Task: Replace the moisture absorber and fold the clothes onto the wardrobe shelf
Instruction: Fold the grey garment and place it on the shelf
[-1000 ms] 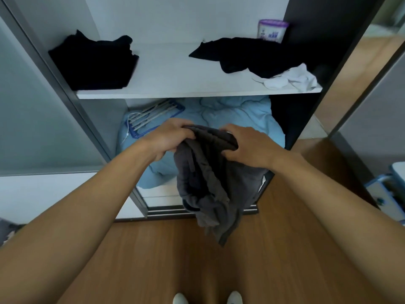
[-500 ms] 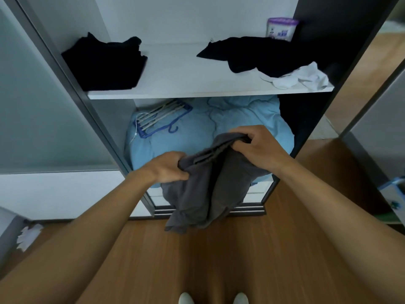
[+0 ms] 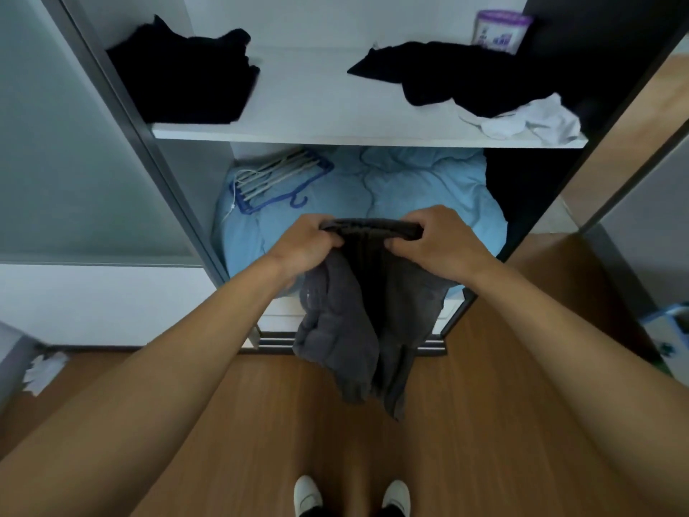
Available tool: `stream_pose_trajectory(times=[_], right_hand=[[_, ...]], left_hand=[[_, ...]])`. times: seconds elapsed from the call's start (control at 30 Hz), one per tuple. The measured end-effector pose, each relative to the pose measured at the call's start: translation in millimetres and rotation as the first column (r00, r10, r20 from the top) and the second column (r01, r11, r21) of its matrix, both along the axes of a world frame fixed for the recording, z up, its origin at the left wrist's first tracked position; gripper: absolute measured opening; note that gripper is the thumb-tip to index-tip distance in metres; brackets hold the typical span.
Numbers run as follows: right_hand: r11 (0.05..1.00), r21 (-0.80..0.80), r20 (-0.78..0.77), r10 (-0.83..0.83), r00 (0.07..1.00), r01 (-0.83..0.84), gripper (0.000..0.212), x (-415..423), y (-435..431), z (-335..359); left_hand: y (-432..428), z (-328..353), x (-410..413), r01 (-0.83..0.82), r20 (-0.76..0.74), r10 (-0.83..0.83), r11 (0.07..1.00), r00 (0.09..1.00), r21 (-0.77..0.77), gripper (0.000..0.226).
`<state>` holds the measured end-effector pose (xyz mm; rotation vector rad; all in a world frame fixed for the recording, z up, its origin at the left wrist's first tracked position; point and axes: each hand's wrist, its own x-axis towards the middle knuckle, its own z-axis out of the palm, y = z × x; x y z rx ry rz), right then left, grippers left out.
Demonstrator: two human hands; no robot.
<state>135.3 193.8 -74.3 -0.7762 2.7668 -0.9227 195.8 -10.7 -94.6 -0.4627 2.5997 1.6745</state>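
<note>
A dark grey garment (image 3: 358, 330) hangs in front of the open wardrobe, above the wooden floor. My left hand (image 3: 304, 242) grips one end of its top edge and my right hand (image 3: 434, 238) grips the other, with the edge pulled straight between them. On the white shelf (image 3: 317, 106) lie a folded black garment (image 3: 186, 76) at the left, a crumpled black garment (image 3: 458, 74) at the right and a white cloth (image 3: 529, 119) by the front right corner. A purple-lidded moisture absorber tub (image 3: 499, 31) stands at the shelf's back right.
Below the shelf a light blue quilt (image 3: 410, 192) fills the compartment, with a blue hanger rack (image 3: 277, 177) lying on it. A frosted sliding door (image 3: 74, 162) covers the left side. Crumpled white paper (image 3: 44, 369) lies on the floor at the left. My white shoes (image 3: 350, 494) show at the bottom.
Both hands have come level and stretched the grey garment's top edge straight between them; before, the cloth was bunched and the left hand was lower. The garment now hangs down in two legs.
</note>
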Motion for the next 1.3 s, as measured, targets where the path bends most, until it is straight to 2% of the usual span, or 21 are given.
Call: stream_pose_trajectory(times=[0.07,0.13,0.27,0.33,0.43,0.5,0.57,0.63,0.7,0.73,0.8,0.87,0.97,1.03,1.13,1.23,1.3], right_hand=[[0.997,0.071,0.136,-0.026,0.990,0.017,0.037,1,5,-8],[0.997,0.074,0.254,-0.042,0.966,0.024,0.037,5,8,-16],[0.993,-0.071,0.330,-0.064,0.942,0.093,0.033,13,5,-23],[0.982,-0.146,0.348,-0.065,0.935,0.122,0.035,20,1,-25],[0.967,-0.210,0.371,-0.057,0.927,0.143,0.034,35,-7,-35],[0.977,-0.156,0.392,-0.073,0.917,0.144,0.055,45,-13,-42],[0.985,-0.095,0.405,-0.092,0.910,0.141,0.087,49,-19,-47],[0.981,-0.043,0.385,-0.161,0.909,0.192,0.109,51,-27,-52],[0.967,-0.006,0.344,-0.237,0.908,0.254,0.118,51,-35,-54],[0.964,0.010,0.323,-0.254,0.912,0.265,0.112,49,-37,-56],[0.969,0.101,0.260,-0.243,0.935,0.224,0.084,42,-37,-59],[0.959,0.232,0.190,-0.207,0.960,0.161,0.060,33,-30,-58],[0.945,0.307,0.143,-0.165,0.976,0.115,0.042,18,-13,-49],[0.960,0.249,0.110,-0.156,0.982,0.125,0.032,8,-6,-39],[0.992,0.048,0.070,-0.119,0.990,0.116,0.026,-2,-1,-27],[0.971,-0.213,0.079,-0.093,0.993,0.108,0.035,-6,0,-21],[0.927,-0.354,0.104,-0.091,0.990,0.123,0.044,-8,-1,-17]], left_hand=[[1,3,-2,-0.070,0.012,0.069,0.989,0.998,0.132,0.022],[5,1,-4,-0.138,0.055,0.128,0.962,0.990,0.235,0.025],[8,-3,-9,-0.278,0.153,0.237,0.889,0.959,0.363,0.023],[10,-1,-11,-0.338,0.190,0.282,0.827,0.940,0.449,0.024],[17,4,-12,-0.410,0.263,0.315,0.678,0.912,0.610,0.023],[23,8,-13,-0.412,0.297,0.287,0.586,0.911,0.697,0.020],[29,11,-14,-0.383,0.302,0.236,0.562,0.924,0.733,0.020],[35,16,-13,-0.351,0.299,0.188,0.592,0.936,0.725,0.026],[39,22,-14,-0.323,0.287,0.165,0.649,0.943,0.688,0.032],[39,25,-14,-0.304,0.272,0.158,0.684,0.949,0.663,0.029],[35,30,-14,-0.256,0.223,0.151,0.776,0.963,0.576,0.023],[25,31,-13,-0.226,0.159,0.174,0.875,0.972,0.429,0.023],[10,32,-6,-0.238,0.119,0.213,0.932,0.970,0.273,0.016],[3,34,-4,-0.230,0.113,0.212,0.957,0.971,0.179,0.012],[-8,34,-3,-0.181,0.102,0.175,0.982,0.979,0.046,0.014],[-22,34,-3,-0.172,0.097,0.166,0.984,0.981,0.051,0.018],[-34,32,-2,-0.146,0.105,0.135,0.983,0.985,0.109,0.020]])
